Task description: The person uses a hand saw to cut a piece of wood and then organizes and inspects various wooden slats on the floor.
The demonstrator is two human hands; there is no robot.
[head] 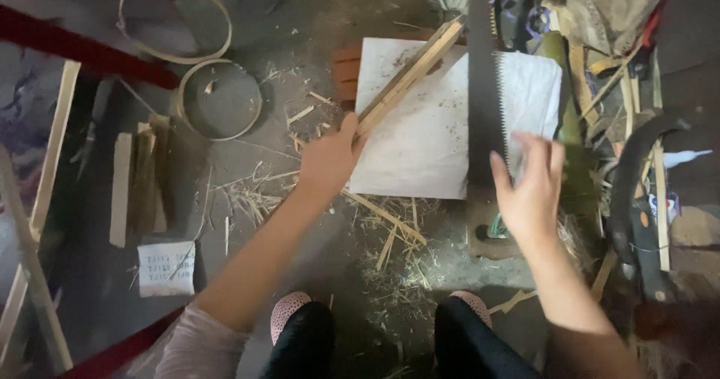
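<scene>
My left hand (328,159) grips the near end of a bundle of thin wooden strips (411,73), which slant up and to the right across a white square slab (420,131) on the floor. My right hand (531,191) is blurred, its fingers spread, beside a long dark saw blade (486,79) with teeth along its right edge; the blade stands upright over the slab's right side. Whether the hand touches the blade is unclear. My knees and pink shoes (289,311) show at the bottom.
Two bent wooden hoops (219,98) lie at the upper left beside short wood offcuts (139,180). Splinters and straw (390,236) litter the floor. A heap of tools, sticks and a curved dark handle (637,154) crowds the right side. A red bar (82,49) crosses the upper left.
</scene>
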